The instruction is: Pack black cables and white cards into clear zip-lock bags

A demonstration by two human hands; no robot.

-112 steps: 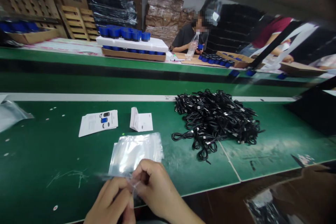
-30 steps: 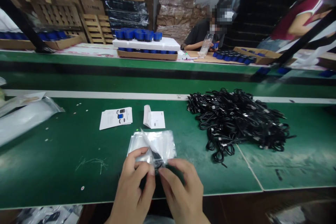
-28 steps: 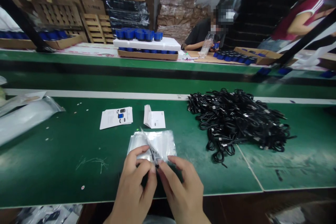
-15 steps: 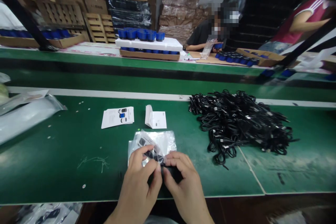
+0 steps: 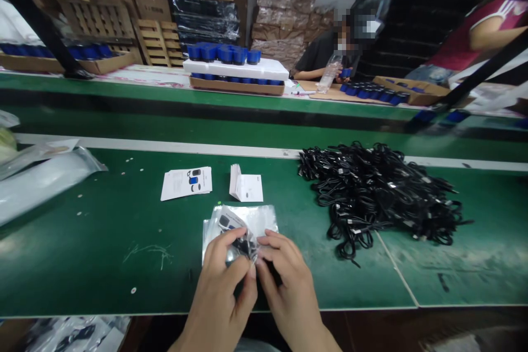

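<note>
Between my hands is a clear plastic bag (image 5: 230, 221) with a printed leaflet and a black cable inside. My left hand (image 5: 223, 278) is closed on the bag's left side and its near edge. My right hand (image 5: 289, 280) pinches the bag's right edge, fingers close to the left thumb. Under it lies a stack of flat clear bags (image 5: 264, 219) on the green table. The fingers hide part of the bag's near end. Just beyond stand a folded white leaflet stack (image 5: 249, 187) and a flat pile of printed leaflets (image 5: 186, 183).
A large heap of black cables (image 5: 379, 192) lies to the right. Plastic packaging (image 5: 49, 176) is at far left. Filled bags (image 5: 78, 335) sit below the table's front edge. Across the bench are blue round items (image 5: 223, 54) on white foam and two people (image 5: 322, 55).
The black cable has come further into view inside the bag, and both hands have shifted slightly along the bag's near edge. The whole view has moved a little.
</note>
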